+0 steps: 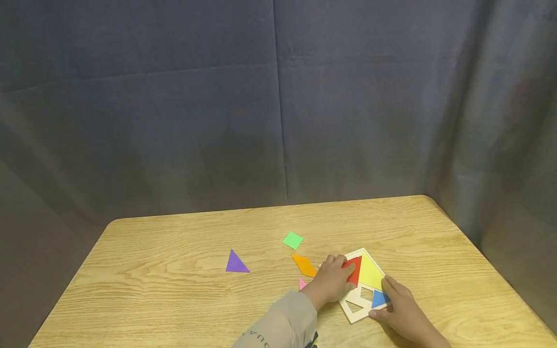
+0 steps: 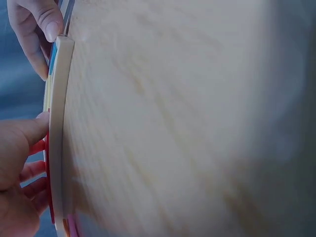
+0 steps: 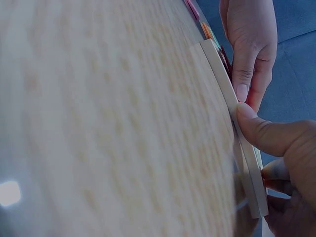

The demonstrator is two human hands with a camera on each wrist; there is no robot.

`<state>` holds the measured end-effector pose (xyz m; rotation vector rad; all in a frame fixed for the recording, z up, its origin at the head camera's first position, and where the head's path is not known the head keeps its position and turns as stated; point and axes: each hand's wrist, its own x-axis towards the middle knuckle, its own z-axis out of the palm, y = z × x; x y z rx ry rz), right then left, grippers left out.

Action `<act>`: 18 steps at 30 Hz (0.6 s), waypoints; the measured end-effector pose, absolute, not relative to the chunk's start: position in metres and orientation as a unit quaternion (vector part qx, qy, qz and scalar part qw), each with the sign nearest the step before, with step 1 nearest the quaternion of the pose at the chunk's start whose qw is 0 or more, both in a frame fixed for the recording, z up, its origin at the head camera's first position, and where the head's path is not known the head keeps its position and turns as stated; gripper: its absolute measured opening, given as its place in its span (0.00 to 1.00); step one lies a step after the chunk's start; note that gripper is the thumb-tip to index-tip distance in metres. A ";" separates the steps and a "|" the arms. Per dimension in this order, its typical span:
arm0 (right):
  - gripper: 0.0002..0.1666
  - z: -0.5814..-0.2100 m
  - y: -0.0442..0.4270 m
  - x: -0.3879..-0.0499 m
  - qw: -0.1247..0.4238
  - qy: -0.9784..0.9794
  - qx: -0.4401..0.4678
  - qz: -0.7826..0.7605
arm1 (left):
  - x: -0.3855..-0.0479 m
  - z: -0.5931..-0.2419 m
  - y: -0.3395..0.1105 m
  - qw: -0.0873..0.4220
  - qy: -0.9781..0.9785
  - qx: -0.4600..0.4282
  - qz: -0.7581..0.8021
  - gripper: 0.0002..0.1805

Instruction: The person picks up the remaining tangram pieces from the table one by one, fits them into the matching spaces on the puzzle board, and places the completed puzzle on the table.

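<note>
A pale wooden tangram board (image 1: 353,316) lies tilted on the table in the head view. My left hand (image 1: 331,281) holds a red triangle (image 1: 356,270) at the board's upper left, thumb and fingertips on it; the hand hides part of the piece. In the left wrist view the red triangle (image 2: 48,177) sits along the board's top face. My right hand (image 1: 404,309) grips the board's right corner, thumb at the near edge, fingers at the far one. A yellow triangle (image 1: 370,273) and a blue triangle (image 1: 380,298) lie in the board, beside cut-out recesses.
Left of the board lie an orange parallelogram (image 1: 303,265), a green square (image 1: 293,240), and a pink piece (image 1: 302,283) partly hidden by the left hand. Farther left is a purple triangle (image 1: 236,263). A grey curtain (image 1: 217,121) hangs behind the wooden table (image 1: 152,280).
</note>
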<state>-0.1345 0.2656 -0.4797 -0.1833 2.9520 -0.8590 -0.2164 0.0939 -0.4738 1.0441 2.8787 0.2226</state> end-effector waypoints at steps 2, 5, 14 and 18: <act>0.55 -0.480 0.266 -0.135 0.031 0.958 -0.058 -0.277 | -0.217 -0.474 0.095 0.033 0.937 0.339 0.071 0.27; 0.55 -0.480 0.266 -0.135 0.033 0.959 -0.056 -0.278 | -0.217 -0.474 0.096 0.026 0.938 0.339 0.070 0.27; 0.56 -0.481 0.266 -0.135 0.042 0.958 -0.051 -0.279 | -0.216 -0.475 0.097 0.025 0.942 0.327 0.075 0.27; 0.56 -0.481 0.266 -0.135 0.044 0.957 -0.049 -0.282 | -0.216 -0.474 0.098 0.025 0.943 0.323 0.072 0.27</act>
